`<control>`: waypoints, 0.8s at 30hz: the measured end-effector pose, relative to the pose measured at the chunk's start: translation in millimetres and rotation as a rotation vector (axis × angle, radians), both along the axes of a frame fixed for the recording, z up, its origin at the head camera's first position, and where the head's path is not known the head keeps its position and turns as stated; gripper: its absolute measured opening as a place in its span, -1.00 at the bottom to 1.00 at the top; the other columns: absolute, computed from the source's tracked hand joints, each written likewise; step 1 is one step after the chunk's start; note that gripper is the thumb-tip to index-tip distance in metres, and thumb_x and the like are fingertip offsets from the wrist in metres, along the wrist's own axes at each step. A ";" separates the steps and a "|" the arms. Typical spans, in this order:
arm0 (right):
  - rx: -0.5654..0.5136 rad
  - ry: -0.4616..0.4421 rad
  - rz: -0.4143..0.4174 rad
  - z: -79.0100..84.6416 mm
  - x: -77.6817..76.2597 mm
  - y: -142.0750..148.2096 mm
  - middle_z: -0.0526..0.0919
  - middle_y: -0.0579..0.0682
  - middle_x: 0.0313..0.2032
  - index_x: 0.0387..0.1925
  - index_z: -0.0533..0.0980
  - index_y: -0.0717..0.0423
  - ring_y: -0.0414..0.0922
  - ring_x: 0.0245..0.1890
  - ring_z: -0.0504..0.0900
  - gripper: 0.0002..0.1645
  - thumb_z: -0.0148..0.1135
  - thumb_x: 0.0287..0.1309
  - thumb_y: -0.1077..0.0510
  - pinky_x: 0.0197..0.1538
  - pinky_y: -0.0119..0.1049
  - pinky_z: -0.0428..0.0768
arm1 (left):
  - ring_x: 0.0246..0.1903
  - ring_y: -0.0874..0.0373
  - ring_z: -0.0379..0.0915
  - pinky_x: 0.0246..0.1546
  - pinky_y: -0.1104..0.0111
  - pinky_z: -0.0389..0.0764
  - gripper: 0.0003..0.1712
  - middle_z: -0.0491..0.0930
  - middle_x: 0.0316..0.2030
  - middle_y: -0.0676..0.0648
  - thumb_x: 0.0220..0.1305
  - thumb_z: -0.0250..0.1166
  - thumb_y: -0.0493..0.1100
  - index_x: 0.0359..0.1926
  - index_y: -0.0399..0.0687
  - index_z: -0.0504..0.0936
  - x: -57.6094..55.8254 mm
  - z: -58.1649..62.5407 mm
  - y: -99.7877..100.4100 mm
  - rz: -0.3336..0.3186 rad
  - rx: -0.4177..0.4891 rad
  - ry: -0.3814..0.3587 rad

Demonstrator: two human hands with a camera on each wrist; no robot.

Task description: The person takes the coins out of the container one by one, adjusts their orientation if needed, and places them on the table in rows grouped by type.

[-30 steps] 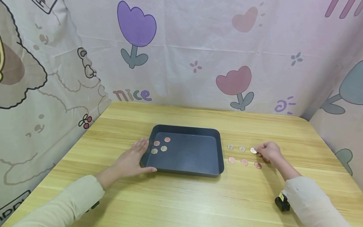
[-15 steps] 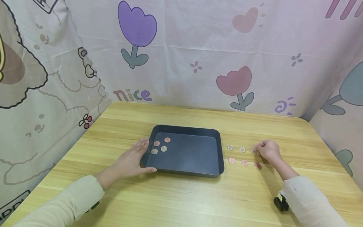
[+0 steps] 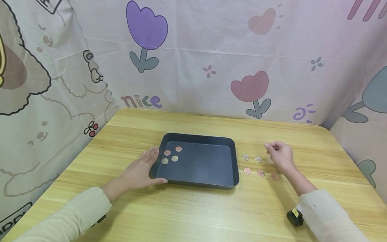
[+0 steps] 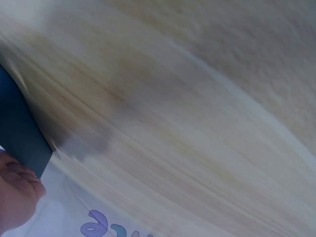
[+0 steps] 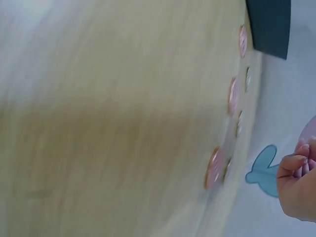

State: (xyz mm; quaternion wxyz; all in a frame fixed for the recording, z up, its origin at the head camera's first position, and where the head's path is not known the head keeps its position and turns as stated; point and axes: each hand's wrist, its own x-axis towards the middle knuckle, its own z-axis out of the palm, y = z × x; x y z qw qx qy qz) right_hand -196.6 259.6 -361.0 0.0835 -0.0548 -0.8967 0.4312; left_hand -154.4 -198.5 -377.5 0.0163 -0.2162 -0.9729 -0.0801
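Note:
A dark rectangular baking tray [image 3: 199, 164] lies on the table. Two copper-coloured coins [image 3: 178, 149] and two pale coins [image 3: 174, 158] sit at its left end. My left hand [image 3: 140, 171] rests against the tray's left side, fingers extended and thumb at the front rim; the left wrist view shows fingers by a tray corner. Right of the tray are a row of three silver coins [image 3: 258, 159] and, nearer me, three copper coins [image 3: 260, 173]. Above the rightmost silver coin, my right hand [image 3: 282, 155] is raised with curled fingers, thumb and forefinger together; no coin shows between them.
The wooden table [image 3: 193, 215] ends at a patterned cloth backdrop [image 3: 193, 67] behind and at both sides. A small black device [image 3: 295, 217] sits at the right sleeve cuff.
My right hand was at the rightmost silver coin. It has lifted up and away, and that coin stays on the table. The left hand and tray have not moved.

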 end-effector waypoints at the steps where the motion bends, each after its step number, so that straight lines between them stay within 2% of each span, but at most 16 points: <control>1: -0.025 0.002 0.010 1.4 0.0 -2.9 0.55 -0.10 -0.52 -0.20 0.46 0.42 -0.35 -0.61 0.44 -0.60 0.06 0.29 0.07 -0.58 -0.53 0.47 | 0.39 -0.22 -0.07 0.36 0.03 0.14 0.30 0.01 0.40 -0.31 -0.09 0.16 0.53 0.37 -0.39 0.06 0.1 0.2 0.1 0.000 0.001 -0.001; 8: -0.135 -0.017 0.101 8.6 1.0 -24.1 0.53 -0.17 -0.55 -0.13 0.43 0.47 -0.37 -0.63 0.43 -0.59 0.06 0.29 0.11 -0.61 -0.55 0.44 | 0.39 -0.22 -0.06 0.37 0.03 0.13 0.30 0.01 0.40 -0.31 -0.10 0.17 0.53 0.37 -0.38 0.06 0.2 1.3 0.9 -0.001 0.007 -0.004; 15: -0.292 -0.008 0.145 11.0 0.0 -50.0 0.49 -0.22 -0.59 -0.13 0.41 0.46 -0.38 -0.66 0.37 -0.66 0.08 0.26 0.18 -0.62 -0.55 0.40 | 0.38 -0.23 -0.05 0.33 0.00 0.19 0.30 0.03 0.39 -0.32 -0.11 0.19 0.52 0.36 -0.39 0.07 0.6 1.6 1.2 -0.001 0.016 0.002; 24: -0.352 0.014 0.216 10.1 -4.9 -84.4 0.47 -0.21 -0.60 -0.13 0.44 0.48 -0.36 -0.68 0.36 -0.67 0.12 0.23 0.22 -0.63 -0.57 0.37 | 0.38 -0.23 -0.06 0.33 0.00 0.19 0.31 0.03 0.39 -0.31 -0.10 0.16 0.54 0.37 -0.38 0.06 -0.3 1.2 0.2 0.005 0.002 -0.004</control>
